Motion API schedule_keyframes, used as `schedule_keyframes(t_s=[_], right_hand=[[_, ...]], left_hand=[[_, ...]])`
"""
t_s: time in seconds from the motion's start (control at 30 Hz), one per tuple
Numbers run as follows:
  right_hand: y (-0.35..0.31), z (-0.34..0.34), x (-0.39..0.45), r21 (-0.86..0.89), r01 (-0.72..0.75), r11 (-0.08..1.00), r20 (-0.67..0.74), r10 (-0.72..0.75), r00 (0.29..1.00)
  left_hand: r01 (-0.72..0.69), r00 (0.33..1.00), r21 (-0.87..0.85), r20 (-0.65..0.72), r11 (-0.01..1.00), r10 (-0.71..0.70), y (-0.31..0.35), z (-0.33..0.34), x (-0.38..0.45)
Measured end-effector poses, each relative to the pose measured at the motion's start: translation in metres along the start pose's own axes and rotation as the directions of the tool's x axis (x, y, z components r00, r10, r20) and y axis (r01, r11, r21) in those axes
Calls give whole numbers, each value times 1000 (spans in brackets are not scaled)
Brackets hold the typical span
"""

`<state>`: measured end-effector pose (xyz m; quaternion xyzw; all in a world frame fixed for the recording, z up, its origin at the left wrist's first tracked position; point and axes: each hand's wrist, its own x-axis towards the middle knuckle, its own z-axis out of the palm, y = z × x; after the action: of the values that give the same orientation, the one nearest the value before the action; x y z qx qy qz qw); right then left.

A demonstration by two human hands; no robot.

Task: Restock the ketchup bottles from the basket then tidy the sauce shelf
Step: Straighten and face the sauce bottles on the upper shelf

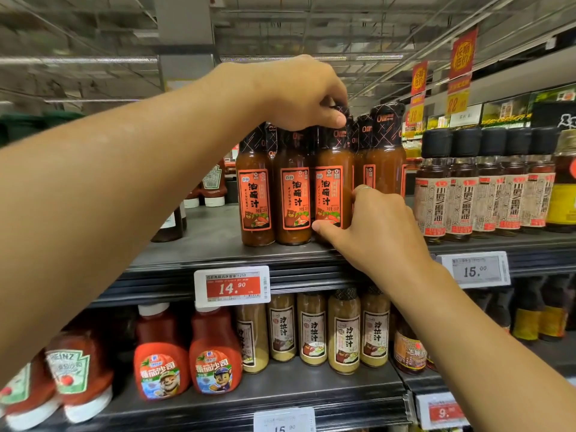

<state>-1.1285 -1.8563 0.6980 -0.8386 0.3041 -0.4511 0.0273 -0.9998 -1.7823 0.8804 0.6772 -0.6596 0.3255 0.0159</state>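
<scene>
Left hand (299, 92) reaches in from the upper left, forearm stretched across the view, fingers and thumb curled down over the black cap of the 3rd orange sauce bottle (332, 188) in the front row, pinching it at the top. Right hand (371, 232) comes up from the lower right, thumb pressed against the bottle's lower label, fingers wrapped round its right side; a thin ring shows on 1 finger. That bottle stands upright on the upper shelf (202, 241), touching its neighbour on the left.

Counts: 3 orange sauce bottles in the front row, at least 2 more behind on the right, total behind unclear. 5 brown sesame oil bottles (486, 188) just right of them on the same shelf. Lower shelf: 4 pale dressing bottles (343, 332), 2 red cartoon-label ketchup bottles (187, 357), 2 Heinz ketchup bottles (78, 369) at far left, all cap-down. More upside-down ketchup bottles (213, 185) sit far back on the upper shelf, partly hidden by the left forearm.

Price tags (232, 286) on the shelf edges read 14.90 and 15.00. Red sale signs (461, 70) hang upper right.
</scene>
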Motion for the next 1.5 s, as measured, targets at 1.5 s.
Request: schedule_keyframes(t_s=[1.5], right_hand=[[-1,3,3,89,-69,994,96,60,994]], left_hand=[[524,760,-816,320,243,-566,20,103,-132]])
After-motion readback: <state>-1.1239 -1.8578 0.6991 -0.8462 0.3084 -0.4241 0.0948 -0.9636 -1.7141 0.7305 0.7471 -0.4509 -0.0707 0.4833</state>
